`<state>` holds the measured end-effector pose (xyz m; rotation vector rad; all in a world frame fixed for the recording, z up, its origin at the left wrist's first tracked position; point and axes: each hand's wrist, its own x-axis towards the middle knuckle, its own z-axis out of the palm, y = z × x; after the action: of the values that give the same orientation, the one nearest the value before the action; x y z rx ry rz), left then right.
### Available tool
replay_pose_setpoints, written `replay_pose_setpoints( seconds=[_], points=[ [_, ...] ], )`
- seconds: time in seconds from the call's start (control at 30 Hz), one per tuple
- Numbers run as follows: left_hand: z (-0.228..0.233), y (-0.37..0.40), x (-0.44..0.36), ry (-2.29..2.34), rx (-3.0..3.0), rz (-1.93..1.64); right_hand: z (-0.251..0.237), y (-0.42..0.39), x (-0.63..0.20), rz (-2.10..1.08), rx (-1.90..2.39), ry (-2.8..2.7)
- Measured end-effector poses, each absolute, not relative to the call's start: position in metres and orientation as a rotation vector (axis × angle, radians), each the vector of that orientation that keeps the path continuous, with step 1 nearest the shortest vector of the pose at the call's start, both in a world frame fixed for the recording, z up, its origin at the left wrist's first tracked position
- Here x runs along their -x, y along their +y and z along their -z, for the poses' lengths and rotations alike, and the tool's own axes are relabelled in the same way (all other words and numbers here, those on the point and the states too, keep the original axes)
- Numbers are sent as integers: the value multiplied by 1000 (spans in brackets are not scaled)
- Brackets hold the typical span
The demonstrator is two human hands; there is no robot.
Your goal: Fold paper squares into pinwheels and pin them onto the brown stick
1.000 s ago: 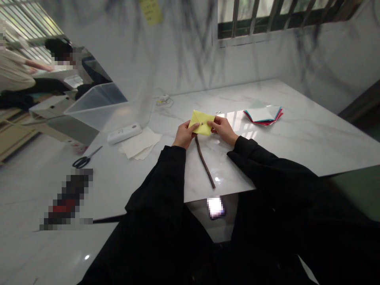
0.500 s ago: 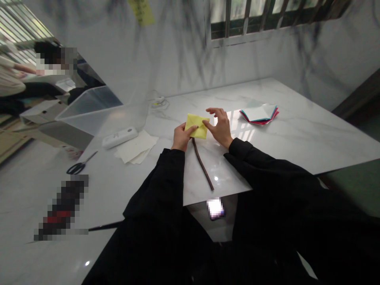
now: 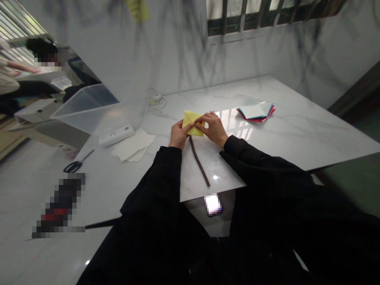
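Note:
A small yellow paper envelope (image 3: 190,116) is held up over the white table, its face creased by folded flaps. My left hand (image 3: 177,135) grips its left side, thumb across the front. The thumb and fingertips of my right hand (image 3: 216,128) are pinched together on the envelope's face near its middle, by a tiny dark spot. What lies between those fingertips is too small to make out. Below the envelope a thin, slightly bent brown stick (image 3: 198,160) runs toward the table's front edge, its top end hidden behind my left hand.
Folded white, blue and red papers (image 3: 255,112) lie to the right. On the left are cream paper sheets (image 3: 135,146), a white oblong case (image 3: 116,135), black scissors (image 3: 73,166) and a clear plastic bin (image 3: 86,105). A blurred dark object (image 3: 59,206) lies nearer me. Another person (image 3: 41,59) sits far left.
My right hand's spread fingers have closed and moved left from the envelope's right edge to its middle. My left hand keeps its grip. The whole view has shifted slightly.

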<state>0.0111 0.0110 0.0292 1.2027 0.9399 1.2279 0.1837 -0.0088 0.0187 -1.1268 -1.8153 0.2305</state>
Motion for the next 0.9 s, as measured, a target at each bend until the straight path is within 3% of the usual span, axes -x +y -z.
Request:
replay_pose_setpoints(
  seconds=[0.33, 0.77, 0.9],
  points=[
    [-27, 10, -11, 938, -1207, -1201, -18, -8, -184, -244, 1105, -1809],
    [-28, 15, -4, 1147, -1523, -1290, -21, -6, -187, -622, 1079, -1666],
    [-24, 24, 1, 1231, -1391, -1402, -19, -2, -199, -562, 1119, -1608]
  ],
)
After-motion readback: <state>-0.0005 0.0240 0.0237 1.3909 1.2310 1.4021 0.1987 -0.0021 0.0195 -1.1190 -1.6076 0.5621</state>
